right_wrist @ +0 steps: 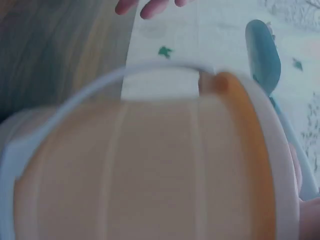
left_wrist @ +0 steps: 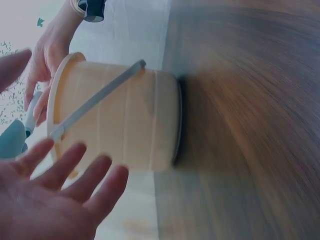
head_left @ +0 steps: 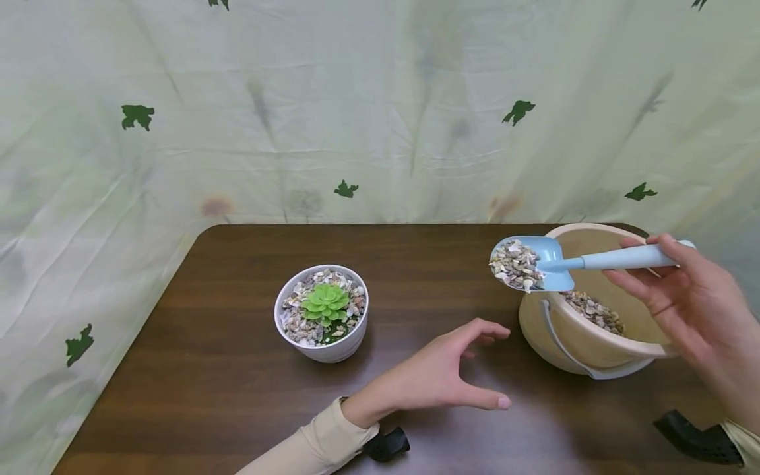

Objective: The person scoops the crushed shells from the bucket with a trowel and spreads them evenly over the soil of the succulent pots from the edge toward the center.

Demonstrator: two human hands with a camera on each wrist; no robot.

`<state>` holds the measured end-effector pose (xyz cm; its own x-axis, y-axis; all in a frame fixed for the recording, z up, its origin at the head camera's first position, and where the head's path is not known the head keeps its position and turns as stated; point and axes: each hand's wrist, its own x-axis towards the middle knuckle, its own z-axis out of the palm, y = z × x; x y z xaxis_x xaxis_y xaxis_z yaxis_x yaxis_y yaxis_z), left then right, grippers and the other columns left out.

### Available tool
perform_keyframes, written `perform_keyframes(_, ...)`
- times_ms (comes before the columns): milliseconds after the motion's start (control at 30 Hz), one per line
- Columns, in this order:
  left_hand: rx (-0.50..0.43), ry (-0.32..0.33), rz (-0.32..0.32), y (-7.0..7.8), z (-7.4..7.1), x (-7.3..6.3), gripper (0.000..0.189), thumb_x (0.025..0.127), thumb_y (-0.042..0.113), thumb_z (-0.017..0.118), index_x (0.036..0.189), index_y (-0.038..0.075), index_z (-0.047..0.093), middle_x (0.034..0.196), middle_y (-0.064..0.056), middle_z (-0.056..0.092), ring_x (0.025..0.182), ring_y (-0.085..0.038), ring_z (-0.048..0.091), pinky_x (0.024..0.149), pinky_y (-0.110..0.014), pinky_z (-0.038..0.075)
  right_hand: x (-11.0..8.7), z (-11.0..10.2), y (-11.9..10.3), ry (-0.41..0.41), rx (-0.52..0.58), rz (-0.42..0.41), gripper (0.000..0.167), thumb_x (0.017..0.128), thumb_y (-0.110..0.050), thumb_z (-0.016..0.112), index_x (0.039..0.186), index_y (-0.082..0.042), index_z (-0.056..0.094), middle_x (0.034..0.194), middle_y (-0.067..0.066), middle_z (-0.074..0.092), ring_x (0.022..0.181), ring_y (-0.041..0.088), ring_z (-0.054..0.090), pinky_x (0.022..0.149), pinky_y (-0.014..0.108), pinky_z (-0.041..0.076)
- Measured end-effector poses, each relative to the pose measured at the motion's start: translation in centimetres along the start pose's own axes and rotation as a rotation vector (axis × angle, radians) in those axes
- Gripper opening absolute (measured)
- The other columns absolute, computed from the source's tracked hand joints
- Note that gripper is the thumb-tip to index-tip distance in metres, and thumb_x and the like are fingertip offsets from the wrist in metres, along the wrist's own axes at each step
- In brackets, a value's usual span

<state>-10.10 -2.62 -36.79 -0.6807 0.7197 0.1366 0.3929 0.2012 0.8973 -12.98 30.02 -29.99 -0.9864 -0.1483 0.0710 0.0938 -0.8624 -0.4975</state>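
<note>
My right hand [head_left: 697, 300] grips the pale blue handle of a small hand shovel [head_left: 552, 254]. Gravel [head_left: 516, 266] is heaped in its blade, which is held just past the left rim of a beige bucket [head_left: 549, 333]. More gravel [head_left: 596, 313] lies inside that bucket, whose grey handle hangs down at the front. My left hand [head_left: 433, 373] hovers over the table left of the bucket, thumb and fingers spread and holding nothing. In the left wrist view its fingers [left_wrist: 110, 185] are apart in front of the bucket wall. The right wrist view shows mostly bucket [right_wrist: 150, 175], with the shovel blade [right_wrist: 265, 57] beyond.
A white pot [head_left: 329, 353] with a green succulent [head_left: 325, 303] and gravel stands left of my left hand on the dark wooden table [head_left: 208, 369]. Behind the table hangs a pale curtain [head_left: 380, 112] with green leaf shapes. Wrist-worn black devices show at both sleeves.
</note>
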Motion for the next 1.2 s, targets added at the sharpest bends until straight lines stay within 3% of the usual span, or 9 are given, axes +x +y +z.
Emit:
perform_keyframes(233, 0.082, -0.091, 0.006, -0.6, -1.2, -3.4, 0.07, 0.084, 0.039, 0.078, 0.142, 0.033, 0.04, 0.14, 0.02, 0.045, 0.128, -0.002, 0.044, 0.103, -0.03, 0.039, 0.0, 1.7, 2.8, -0.009, -0.04, -0.051, 0.023, 0.105, -0.001, 0.038, 0.106, 0.012, 0.058, 0.111, 0.025, 0.061, 0.107, 0.043, 0.062, 0.086, 0.059, 0.046)
perform_keyframes(467, 0.075, -0.099, -0.008, -0.8, -2.8, -6.7, 0.069, 0.083, 0.037, 0.079, 0.141, 0.034, 0.042, 0.141, 0.018, 0.046, 0.128, -0.007, 0.046, 0.104, -0.034, 0.039, 0.2, 3.1, 5.4, -0.014, -0.13, -0.094, 0.022, 0.104, -0.001, 0.041, 0.105, 0.013, 0.058, 0.107, 0.026, 0.063, 0.102, 0.041, 0.065, 0.085, 0.056, 0.047)
perform_keyframes(700, 0.025, -0.084, 0.013, -0.8, -4.6, -9.6, 0.071, 0.082, 0.029, 0.081, 0.142, 0.031, 0.043, 0.144, 0.014, 0.045, 0.132, -0.01, 0.041, 0.103, -0.036, 0.04, -0.1, 4.5, 7.7, -0.064, -0.22, -0.127, 0.026, 0.105, -0.001, 0.041, 0.1, 0.013, 0.062, 0.105, 0.026, 0.067, 0.098, 0.038, 0.067, 0.084, 0.053, 0.048)
perform_keyframes(833, -0.011, -0.056, -0.044, -0.8, -5.9, -11.8, 0.073, 0.08, 0.026, 0.084, 0.141, 0.032, 0.045, 0.146, 0.012, 0.043, 0.137, -0.012, 0.037, 0.106, -0.039, 0.037, 0.0, 5.3, 9.0, -0.077, -0.228, -0.12, 0.026, 0.105, -0.001, 0.042, 0.094, 0.011, 0.062, 0.103, 0.024, 0.067, 0.098, 0.036, 0.068, 0.084, 0.053, 0.048)
perform_keyframes(1033, 0.022, -0.005, -0.104, -0.8, -8.3, -15.5, 0.072, 0.081, 0.024, 0.083, 0.143, 0.026, 0.047, 0.144, 0.006, 0.047, 0.132, -0.017, 0.044, 0.108, -0.033, 0.033, 0.0, 6.0, 11.1, -0.041, -0.296, -0.073, 0.02, 0.104, -0.005, 0.047, 0.092, 0.005, 0.06, 0.1, 0.018, 0.068, 0.098, 0.03, 0.069, 0.085, 0.052, 0.048)
perform_keyframes(1200, 0.005, 0.039, -0.133, -0.9, -10.3, -18.7, 0.07, 0.083, 0.014, 0.079, 0.144, 0.02, 0.045, 0.143, 0.002, 0.049, 0.128, -0.022, 0.047, 0.104, -0.031, 0.037, 0.1, 6.0, 12.7, -0.013, -0.365, -0.04, 0.017, 0.103, -0.008, 0.051, 0.094, 0.003, 0.06, 0.102, 0.017, 0.067, 0.099, 0.028, 0.068, 0.086, 0.052, 0.047)
